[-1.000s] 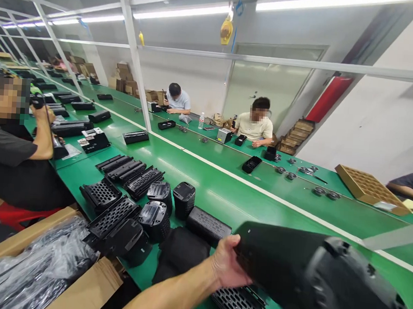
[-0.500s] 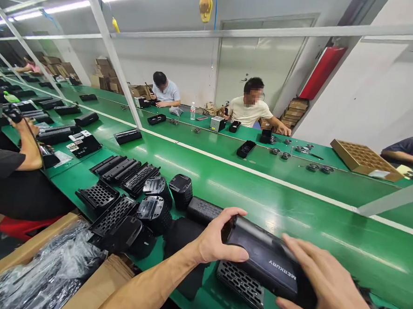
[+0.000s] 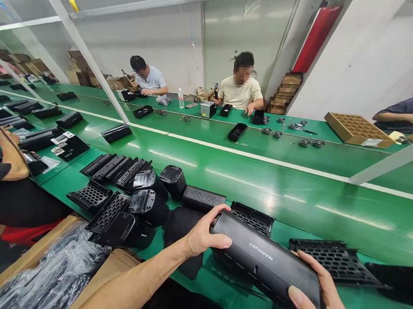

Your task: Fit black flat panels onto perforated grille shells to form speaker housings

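Observation:
A long black speaker housing [image 3: 263, 260] with MERKURY lettering is held up over the green bench, tilted down to the right. My left hand [image 3: 207, 231] grips its left end, thumb on the front face and fingers behind the top edge. At the opposite end my right hand [image 3: 324, 292] is wrapped round the housing, with its thumb against the lower front. Behind the housing lies a perforated black panel [image 3: 253, 218], and a larger perforated panel [image 3: 333, 261] is to the right. A black cloth [image 3: 181, 230] lies near my left forearm.
Several black housings [image 3: 149, 202] and slotted panels [image 3: 112, 169] cluster to the left. A carton of plastic-wrapped parts [image 3: 50, 273] stands at lower left. A co-worker's arm [image 3: 12, 159] is at the left edge. Two people sit across the line, near a divided cardboard tray [image 3: 360, 129].
My right hand has closed from a looser, spread position onto the housing's right end. The housing's front now faces me more fully. The view has shifted, showing more panels at right.

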A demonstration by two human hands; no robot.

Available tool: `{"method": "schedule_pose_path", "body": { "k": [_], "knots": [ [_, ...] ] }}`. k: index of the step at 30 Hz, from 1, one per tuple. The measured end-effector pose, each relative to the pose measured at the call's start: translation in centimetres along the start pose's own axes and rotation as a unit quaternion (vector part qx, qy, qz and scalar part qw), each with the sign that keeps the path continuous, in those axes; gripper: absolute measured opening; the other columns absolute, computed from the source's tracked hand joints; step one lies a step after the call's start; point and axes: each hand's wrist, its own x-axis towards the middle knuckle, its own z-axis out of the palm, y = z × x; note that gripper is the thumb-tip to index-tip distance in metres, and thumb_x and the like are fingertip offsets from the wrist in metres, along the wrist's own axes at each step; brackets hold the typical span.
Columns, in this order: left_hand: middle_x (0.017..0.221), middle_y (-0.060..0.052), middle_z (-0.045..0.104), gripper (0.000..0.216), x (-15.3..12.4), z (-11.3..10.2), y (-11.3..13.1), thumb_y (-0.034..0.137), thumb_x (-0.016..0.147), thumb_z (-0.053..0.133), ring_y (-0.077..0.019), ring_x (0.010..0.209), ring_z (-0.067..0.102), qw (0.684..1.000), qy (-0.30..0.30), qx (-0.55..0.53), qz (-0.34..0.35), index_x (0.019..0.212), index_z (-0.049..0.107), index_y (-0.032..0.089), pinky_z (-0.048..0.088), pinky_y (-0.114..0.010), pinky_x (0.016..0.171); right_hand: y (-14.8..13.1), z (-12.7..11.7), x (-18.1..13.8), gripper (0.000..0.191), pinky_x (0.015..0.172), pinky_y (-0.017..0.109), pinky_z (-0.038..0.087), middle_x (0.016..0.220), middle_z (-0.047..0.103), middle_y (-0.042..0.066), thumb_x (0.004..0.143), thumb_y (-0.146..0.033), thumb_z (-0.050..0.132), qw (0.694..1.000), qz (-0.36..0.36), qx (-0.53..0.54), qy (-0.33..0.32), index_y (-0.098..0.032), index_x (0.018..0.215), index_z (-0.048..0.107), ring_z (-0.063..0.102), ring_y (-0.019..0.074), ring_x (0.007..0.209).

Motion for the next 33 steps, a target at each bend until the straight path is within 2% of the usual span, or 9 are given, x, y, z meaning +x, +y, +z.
{"method": "schedule_pose_path", "body": {
  "k": [2,5,8,13,17,20,24,28,33],
  "knots": [
    [0.107,-0.003,0.068,0.07,0.3,0.1,-0.9,0.043,0.068,0.086,-0.0232,0.098,0.062,0.997,0.016,-0.023,-0.067,0.13,0.06,0.024,0.048,-0.034,0.09,0.0,0.1,0.1,0.08,0.108,0.044,0.047,0.153,0.054,0.005,0.078,-0.073,0.072,0.996,0.08,0.044,-0.021,-0.038,0.147,0.051,0.055,0.0346,0.135],
    [0.095,-0.003,0.071,0.066,0.2,-0.5,-2.2,0.068,0.076,0.077,-0.0245,0.087,0.067,0.965,-0.012,-0.038,-0.261,0.124,0.063,0.025,0.051,-0.039,0.085,0.5,0.5,-0.2,0.077,0.097,0.044,0.055,0.15,0.059,0.006,0.081,-0.077,0.065,0.964,0.234,0.125,-0.036,-0.041,0.148,0.053,0.06,0.0349,0.131],
    [0.097,-0.004,0.075,0.073,-0.5,-1.4,-3.5,0.073,0.07,0.08,-0.0256,0.091,0.069,0.934,-0.023,-0.04,-0.355,0.123,0.065,0.025,0.052,-0.037,0.084,2.4,1.0,-0.8,0.081,0.088,0.047,0.059,0.152,0.057,0.01,0.081,-0.078,0.065,0.945,0.275,0.17,-0.048,-0.04,0.152,0.049,0.065,0.0378,0.124],
    [0.102,-0.004,0.077,0.059,-1.6,-0.7,-6.7,0.047,0.063,0.089,-0.0241,0.102,0.069,0.942,0.065,-0.089,-0.316,0.113,0.07,0.021,0.05,-0.031,0.087,5.6,1.7,-1.3,0.075,0.079,0.041,0.06,0.153,0.056,0.006,0.077,-0.073,0.072,0.938,0.291,0.184,-0.045,-0.035,0.14,0.057,0.067,0.036,0.119],
    [0.086,-0.003,0.075,0.048,-1.4,0.4,-8.2,0.053,0.065,0.084,-0.0217,0.085,0.068,0.938,0.118,-0.045,-0.324,0.095,0.071,0.018,0.052,-0.03,0.078,5.5,2.1,-1.6,0.078,0.057,0.033,0.053,0.113,0.074,0.004,0.075,-0.072,0.075,0.915,0.345,0.2,-0.061,-0.034,0.14,0.054,0.07,0.0253,0.075],
    [0.077,-0.004,0.072,0.061,-1.1,0.5,-7.6,0.071,0.071,0.075,-0.0211,0.069,0.065,0.929,0.07,-0.01,-0.364,0.099,0.071,0.017,0.053,-0.031,0.063,4.6,1.8,-2.1,0.081,0.045,0.03,0.041,0.083,0.069,-0.001,0.077,-0.073,0.075,0.895,0.378,0.221,-0.09,-0.036,0.145,0.051,0.056,0.0194,0.054],
    [0.092,-0.006,0.07,0.08,-1.1,0.0,-5.4,0.085,0.075,0.063,-0.0191,0.066,0.065,0.928,-0.011,0.043,-0.369,0.126,0.063,0.023,0.052,-0.027,0.052,3.9,1.3,-2.5,0.082,0.05,0.034,0.045,0.083,0.07,0.001,0.081,-0.078,0.068,0.884,0.388,0.244,-0.087,-0.036,0.149,0.05,0.058,0.0221,0.059],
    [0.113,-0.005,0.065,0.078,-1.3,-0.6,-4.3,0.072,0.08,0.069,-0.0181,0.077,0.066,0.943,-0.033,0.029,-0.331,0.146,0.046,0.036,0.053,-0.025,0.057,4.0,1.3,-2.6,0.081,0.052,0.035,0.048,0.106,0.074,0.003,0.082,-0.079,0.066,0.886,0.38,0.256,-0.077,-0.038,0.15,0.049,0.056,0.0191,0.057],
    [0.098,0.0,0.063,0.06,-1.2,-0.7,-5.0,0.052,0.083,0.07,-0.0176,0.084,0.061,0.957,-0.05,0.012,-0.286,0.135,0.05,0.03,0.047,-0.027,0.072,5.2,1.8,-2.0,0.078,0.092,0.039,0.055,0.137,0.067,0.005,0.08,-0.073,0.071,0.904,0.333,0.267,-0.031,-0.033,0.144,0.054,0.068,0.0286,0.112]
  ]
}}
